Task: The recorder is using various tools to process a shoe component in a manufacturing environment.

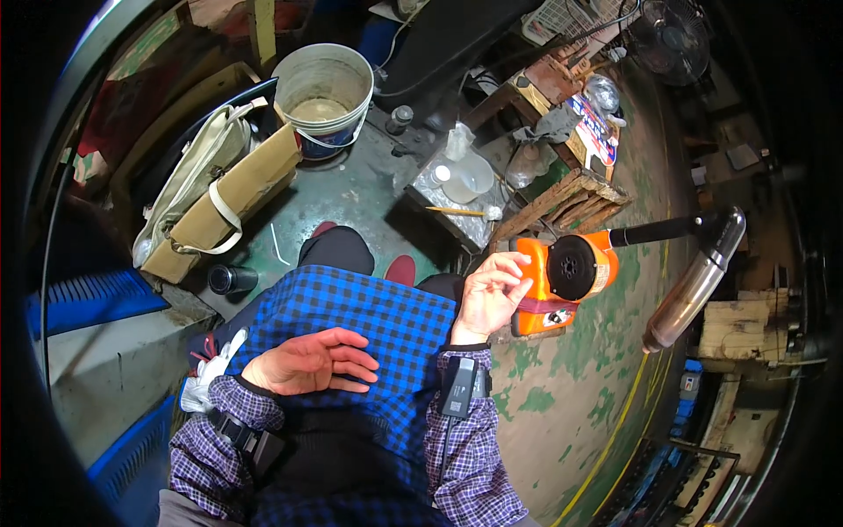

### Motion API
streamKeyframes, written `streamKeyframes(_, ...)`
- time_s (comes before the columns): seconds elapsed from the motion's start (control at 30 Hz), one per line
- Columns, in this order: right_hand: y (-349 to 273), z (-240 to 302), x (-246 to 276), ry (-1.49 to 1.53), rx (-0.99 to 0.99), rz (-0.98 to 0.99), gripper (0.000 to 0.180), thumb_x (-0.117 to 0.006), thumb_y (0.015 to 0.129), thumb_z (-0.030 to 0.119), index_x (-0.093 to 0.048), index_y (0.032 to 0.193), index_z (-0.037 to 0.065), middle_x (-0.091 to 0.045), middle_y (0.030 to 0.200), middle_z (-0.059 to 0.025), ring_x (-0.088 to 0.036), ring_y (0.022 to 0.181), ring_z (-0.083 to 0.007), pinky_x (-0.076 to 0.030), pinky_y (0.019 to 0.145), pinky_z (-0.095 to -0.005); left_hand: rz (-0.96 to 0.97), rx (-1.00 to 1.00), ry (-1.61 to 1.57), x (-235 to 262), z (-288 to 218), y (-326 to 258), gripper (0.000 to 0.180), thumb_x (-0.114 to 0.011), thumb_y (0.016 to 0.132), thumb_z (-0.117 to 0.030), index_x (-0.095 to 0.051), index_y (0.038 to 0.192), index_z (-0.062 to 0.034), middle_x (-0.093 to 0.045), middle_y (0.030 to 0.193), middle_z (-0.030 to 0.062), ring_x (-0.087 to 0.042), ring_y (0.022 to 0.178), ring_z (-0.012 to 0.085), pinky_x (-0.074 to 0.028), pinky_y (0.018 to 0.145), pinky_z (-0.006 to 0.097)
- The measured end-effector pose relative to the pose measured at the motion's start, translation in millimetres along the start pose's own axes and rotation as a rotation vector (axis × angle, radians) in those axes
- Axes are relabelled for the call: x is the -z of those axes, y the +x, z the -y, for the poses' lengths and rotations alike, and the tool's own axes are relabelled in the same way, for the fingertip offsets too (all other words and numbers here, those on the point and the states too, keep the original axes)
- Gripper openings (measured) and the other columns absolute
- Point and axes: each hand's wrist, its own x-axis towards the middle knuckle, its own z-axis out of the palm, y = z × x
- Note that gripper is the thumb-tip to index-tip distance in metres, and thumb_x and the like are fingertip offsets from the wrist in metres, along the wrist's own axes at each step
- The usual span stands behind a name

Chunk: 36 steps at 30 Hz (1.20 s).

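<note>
My left hand (pixel 309 362) hovers over the blue and black checked apron (pixel 369 312) on my lap, palm turned inward, fingers stretched and slightly apart. Nothing is in it. At the near side of an orange hot air blower (pixel 531 259), my right hand (pixel 492 294) is raised with loosely bent fingers. Its fingertips overlap the blower's left edge; whether they touch it I cannot tell. No object shows in the right hand. The blower has a round black intake, a dark red band around its body, and a black pipe leading to a metal nozzle (pixel 685 303) that angles down.
A bucket (pixel 325 70) stands ahead beside a cardboard box (pixel 233 206) with a pale bag. On a low stand sit a translucent bowl (pixel 470 178) and a yellow stick (pixel 457 211). A dark cylinder (pixel 230 279) lies left; a fan (pixel 669 39) stands far right.
</note>
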Motion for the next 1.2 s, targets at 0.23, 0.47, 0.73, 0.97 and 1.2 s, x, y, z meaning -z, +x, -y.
streamKeyframes(0.23,-1,1,1,-0.008,0.014,-0.001,0.029,-0.061,0.08,0.018,-0.054,0.103,0.003,-0.056,0.097,-0.0051,-0.053,0.077,-0.0132,-0.052,0.065,-0.0261,0.012,-0.005,-0.005,2,1,0,0.058,-0.056,0.086,-0.025,-0.029,0.132,-0.0019,-0.04,0.129,0.0197,-0.039,0.122,0.0324,-0.028,0.102,0.049)
streamKeyframes(0.47,-2,-1,-2,0.015,0.021,-0.04,0.031,-0.065,0.077,0.018,-0.057,0.103,0.005,-0.056,0.094,-0.0023,-0.051,0.074,-0.0115,-0.051,0.063,-0.0247,0.009,0.001,0.015,2,1,-1,0.06,-0.057,0.086,-0.026,-0.028,0.133,-0.0025,-0.04,0.13,0.021,-0.04,0.12,0.0324,-0.03,0.102,0.047)
streamKeyframes(0.73,-1,0,-1,-0.051,-0.015,-0.039,0.031,-0.064,0.078,0.021,-0.057,0.103,0.005,-0.057,0.095,-0.002,-0.049,0.075,-0.0118,-0.05,0.062,-0.0237,-0.025,-0.012,0.047,0,2,-1,0.056,-0.056,0.086,-0.025,-0.03,0.131,-0.0046,-0.042,0.126,0.0228,-0.042,0.118,0.0363,-0.028,0.1,0.054)
streamKeyframes(0.97,-1,-3,5,-0.444,-0.158,0.003,0.035,-0.052,0.085,0.038,-0.058,0.105,0.009,-0.056,0.099,-0.0007,-0.047,0.083,-0.0153,-0.044,0.072,-0.0304,-0.015,-0.001,0.028,0,1,0,0.059,-0.057,0.085,-0.025,-0.028,0.132,-0.0039,-0.042,0.127,0.022,-0.041,0.119,0.0346,-0.028,0.101,0.051)
streamKeyframes(1.2,-3,-9,18,-0.779,-0.209,-0.062,0.031,-0.049,0.089,0.036,-0.056,0.107,0.011,-0.058,0.101,-0.0053,-0.05,0.085,-0.0202,-0.043,0.073,-0.0353,-0.05,-0.004,0.032,-1,2,-1,0.061,-0.059,0.083,-0.027,-0.029,0.132,-0.0052,-0.044,0.126,0.0214,-0.042,0.119,0.0346,-0.027,0.101,0.054)
